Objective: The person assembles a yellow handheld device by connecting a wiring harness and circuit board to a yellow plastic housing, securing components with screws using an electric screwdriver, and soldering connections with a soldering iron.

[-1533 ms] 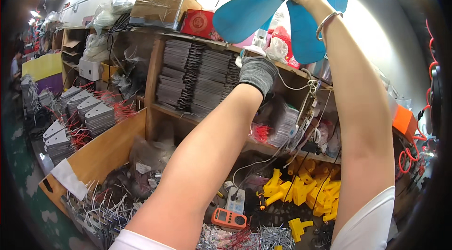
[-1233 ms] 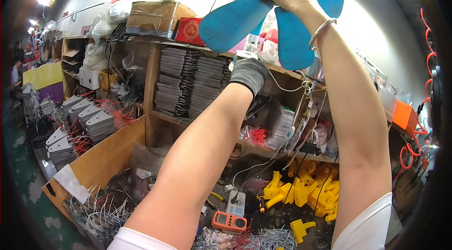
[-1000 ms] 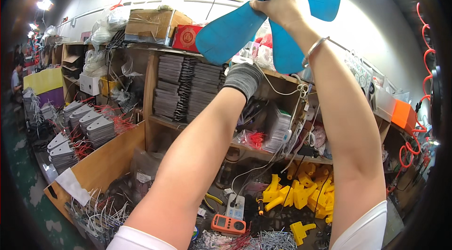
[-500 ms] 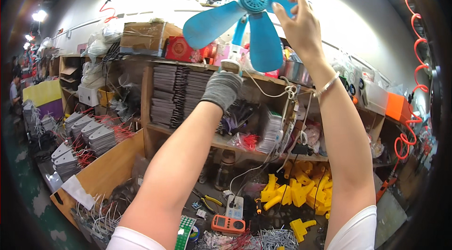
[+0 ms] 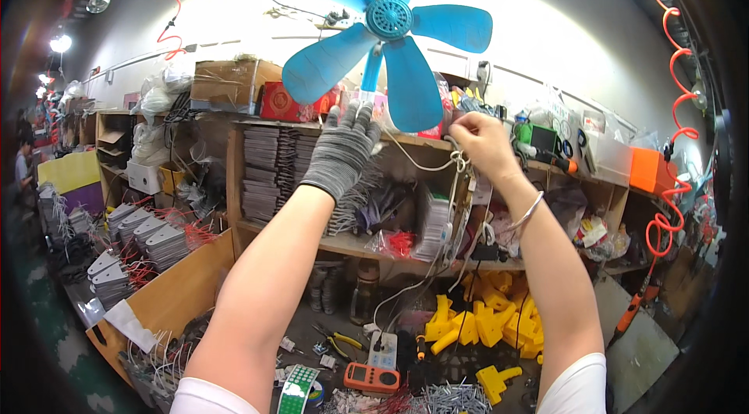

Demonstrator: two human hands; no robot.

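Observation:
A blue five-bladed fan (image 5: 388,18) stands above the shelf, its stem running down to a white base. My left hand (image 5: 344,145), in a grey striped glove, reaches up to the base with its fingers stretched and slightly apart against it. Below and right of the blades, my bare right hand (image 5: 485,144) is closed in a pinch. What sits between its fingertips is too small to make out. Just under those fingers hangs a knotted white cord (image 5: 459,162), which runs from the fan.
Grey stacked plates (image 5: 264,168) fill the wooden shelf. Below lie yellow plastic housings (image 5: 491,320), an orange meter (image 5: 372,376), a power strip (image 5: 382,349), pliers (image 5: 341,342) and loose screws (image 5: 459,398). A red coiled hose (image 5: 677,78) hangs at right.
My right hand has come down from the fan blades to beside the knotted cord, and its fingers have closed. My left fingers have straightened upward at the fan's base. The view has shifted slightly.

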